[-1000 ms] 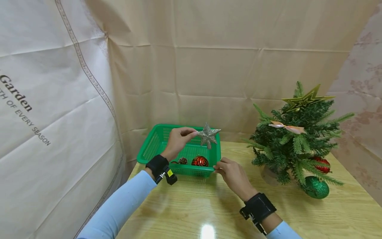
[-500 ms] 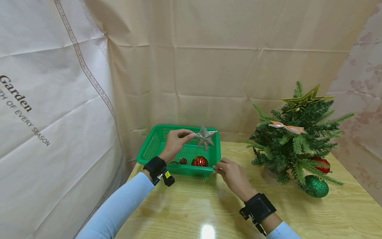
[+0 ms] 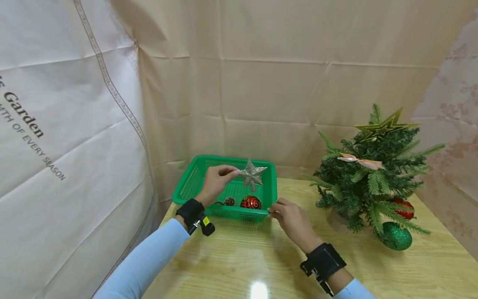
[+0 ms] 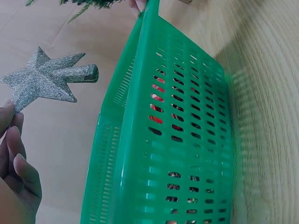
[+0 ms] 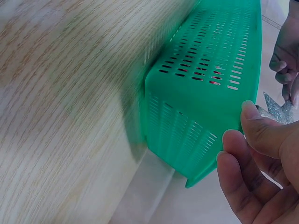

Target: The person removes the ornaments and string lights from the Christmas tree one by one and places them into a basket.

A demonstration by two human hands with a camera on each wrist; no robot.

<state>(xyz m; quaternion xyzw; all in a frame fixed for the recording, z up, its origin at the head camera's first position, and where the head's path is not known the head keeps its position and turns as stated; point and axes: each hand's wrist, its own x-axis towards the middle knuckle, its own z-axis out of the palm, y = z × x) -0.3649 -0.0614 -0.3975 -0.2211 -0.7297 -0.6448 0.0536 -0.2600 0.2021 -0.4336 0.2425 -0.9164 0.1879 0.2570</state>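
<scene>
**Silver glitter star topper [image 3: 253,176] held above green basket [image 3: 239,214]**

Star is in the left hand [image 3: 215,182], raised above the basket; grip closed to a pinch, thumb and fingertips on one point, covering its tip. Five-pointed, faceted, silver glitter all over, short tube at the bottom, tilted slightly. Right hand [image 3: 293,219]: grip also pinched, on the basket rim at the near right corner.

In basket: red ball with gold swirls [image 3: 251,202], pinecone [image 3: 229,201], sliver of red left of it, too hidden to name. Near wall blocks their lower parts.

Basket sits on the wood-grain surface [image 3: 231,265]. Right of it, well apart: small potted Christmas tree [image 3: 367,180] with gold star [image 3: 386,126], pale pink bow [image 3: 361,161], red ball low on its right side [image 3: 405,209], green glitter ball [image 3: 396,236] below that. Beige creased cloth [image 3: 276,91] behind.
</scene>
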